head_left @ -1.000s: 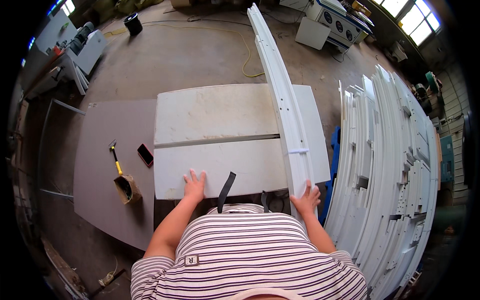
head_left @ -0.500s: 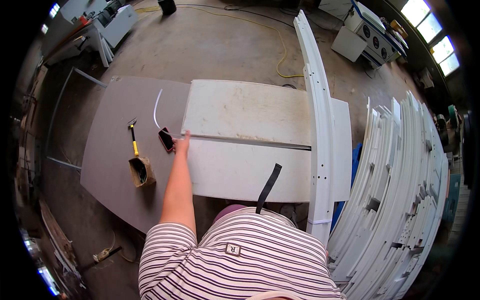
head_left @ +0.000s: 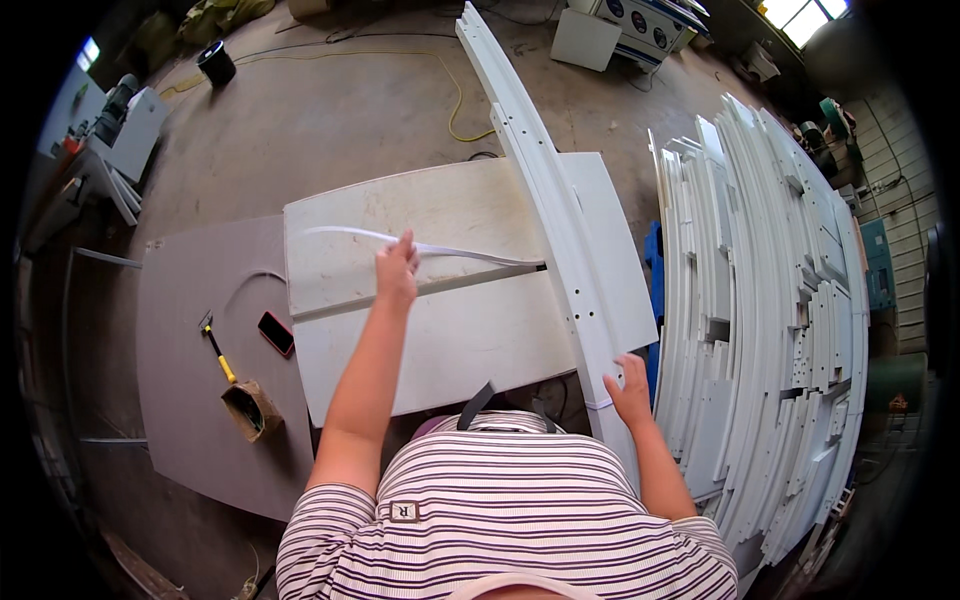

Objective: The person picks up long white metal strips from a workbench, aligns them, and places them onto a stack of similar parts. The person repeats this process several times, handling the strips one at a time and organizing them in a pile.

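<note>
My left hand [head_left: 398, 268] is closed on a thin white strip [head_left: 350, 231] above the two pale boards. The strip's left end hangs free, and its other end stretches right to the long white profiles [head_left: 553, 215] lying across the boards. Fingers slightly curled and apart, my right hand [head_left: 630, 388] rests at the right edge of the profiles, beside a thin white band [head_left: 599, 404] wrapped round them. Whether it presses on them, I cannot tell. The far board [head_left: 400, 205] and the near board [head_left: 450, 335] lie side by side with a narrow gap.
On the grey sheet [head_left: 190, 370] at left lie a phone [head_left: 276, 334], a yellow-handled scraper-like tool [head_left: 220, 355] and a small brown box [head_left: 252, 410]. White profiles [head_left: 745, 300] stand stacked at right. A yellow hose [head_left: 456, 100] crosses the floor behind.
My left hand has moved from beside the phone to over the boards, drawing the white strip rightward. My right hand has come into view at the profiles. The whole view has swung right.
</note>
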A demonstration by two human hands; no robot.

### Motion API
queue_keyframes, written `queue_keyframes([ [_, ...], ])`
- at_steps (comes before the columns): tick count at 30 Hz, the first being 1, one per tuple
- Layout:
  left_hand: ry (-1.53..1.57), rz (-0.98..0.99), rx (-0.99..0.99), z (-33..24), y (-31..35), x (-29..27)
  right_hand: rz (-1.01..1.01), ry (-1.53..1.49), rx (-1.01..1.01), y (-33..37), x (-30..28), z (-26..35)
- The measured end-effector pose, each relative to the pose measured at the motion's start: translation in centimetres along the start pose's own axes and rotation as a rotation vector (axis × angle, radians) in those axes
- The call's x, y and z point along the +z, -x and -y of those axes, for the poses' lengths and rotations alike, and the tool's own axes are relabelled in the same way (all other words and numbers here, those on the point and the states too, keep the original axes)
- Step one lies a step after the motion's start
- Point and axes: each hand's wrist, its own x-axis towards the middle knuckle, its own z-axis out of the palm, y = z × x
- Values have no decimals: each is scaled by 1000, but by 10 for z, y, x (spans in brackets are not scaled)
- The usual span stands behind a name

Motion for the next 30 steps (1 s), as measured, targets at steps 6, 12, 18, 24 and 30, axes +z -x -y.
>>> queue_keyframes([
  [6, -121, -465, -123, 49, -13, -48, 4, -108, -88, -17, 0, 27],
  [12, -257, -465, 65, 44, -48, -25, 99, -175, -40, 21, 4, 7],
  [18, -1460, 275, 706, 57, 18, 82, 20, -176, -75, -14, -14, 11],
  [24, -1879, 801, 713, 9, 161, 164, -46, -29, -486, -121, -3, 65],
  [30, -810, 260, 566, -144, 199, 142, -118, 317, -405, -204, 49, -64],
])
